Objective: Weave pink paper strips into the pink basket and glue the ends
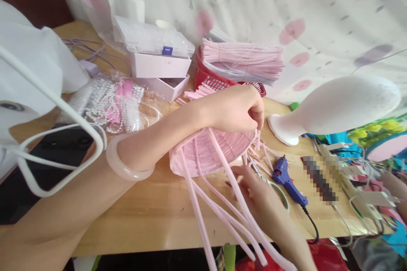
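Observation:
A bowl-shaped woven piece (pixel 206 152) of pink pipe cleaners lies tilted on the table, its hollow facing me. Several long loose pipe cleaners (pixel 222 159) hang from its rim toward me. My left hand (pixel 243 108) reaches over its far side, fingers curled down at the right rim; the fingertips are partly hidden. Low at the right of the piece is my right hand (pixel 254 190), its fingers bent close to the rim and partly covered by a strand. Scissors (pixel 282 197) with pale green handles lie behind that hand. Whatever the right fingers grip is hidden.
A blue glue gun (pixel 289 180) with a black cord lies at right, before a white foam head (pixel 343 101). At the back, a red basket (pixel 206 74) holds pipe-cleaner bundles. Bagged beads (pixel 111 101), stacked boxes (pixel 162 65) and a white stand (pixel 57 101) occupy the left.

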A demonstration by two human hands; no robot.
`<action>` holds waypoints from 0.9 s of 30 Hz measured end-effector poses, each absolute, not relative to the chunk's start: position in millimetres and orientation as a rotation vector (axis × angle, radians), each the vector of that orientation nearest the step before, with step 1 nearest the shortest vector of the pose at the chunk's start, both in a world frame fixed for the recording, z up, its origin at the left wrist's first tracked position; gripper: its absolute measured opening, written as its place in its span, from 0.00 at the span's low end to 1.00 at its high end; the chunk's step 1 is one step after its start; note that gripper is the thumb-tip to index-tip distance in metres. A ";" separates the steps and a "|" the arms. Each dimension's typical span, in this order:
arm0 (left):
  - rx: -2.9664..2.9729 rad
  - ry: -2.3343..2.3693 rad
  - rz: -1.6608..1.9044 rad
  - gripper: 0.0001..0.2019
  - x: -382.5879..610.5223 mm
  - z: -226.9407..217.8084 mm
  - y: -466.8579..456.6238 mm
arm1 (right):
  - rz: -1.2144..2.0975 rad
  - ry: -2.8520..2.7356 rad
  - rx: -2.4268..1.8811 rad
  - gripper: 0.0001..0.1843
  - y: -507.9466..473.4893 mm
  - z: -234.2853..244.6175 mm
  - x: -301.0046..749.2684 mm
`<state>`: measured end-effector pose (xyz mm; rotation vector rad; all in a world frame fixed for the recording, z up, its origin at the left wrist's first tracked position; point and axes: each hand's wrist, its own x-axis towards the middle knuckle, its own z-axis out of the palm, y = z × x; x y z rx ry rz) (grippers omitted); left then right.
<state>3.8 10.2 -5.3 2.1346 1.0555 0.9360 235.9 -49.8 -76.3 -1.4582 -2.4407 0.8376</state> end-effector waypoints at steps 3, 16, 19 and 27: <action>2.130 1.052 0.940 0.14 1.2 -5.7 11.4 | 0.558 -2.294 -1.625 0.11 -49.2 -57.7 275.1; 2.091 1.224 0.770 0.14 -23.9 11.2 9.1 | 0.109 -1.518 -1.688 0.15 -78.7 -22.4 305.9; 2.119 1.290 0.658 0.15 -27.5 23.8 5.6 | 0.416 -1.634 -1.579 0.16 -73.3 -33.7 302.5; 2.073 1.593 1.074 0.14 -41.5 60.4 -59.6 | 1.600 -2.242 -1.317 0.30 -74.4 -81.2 256.7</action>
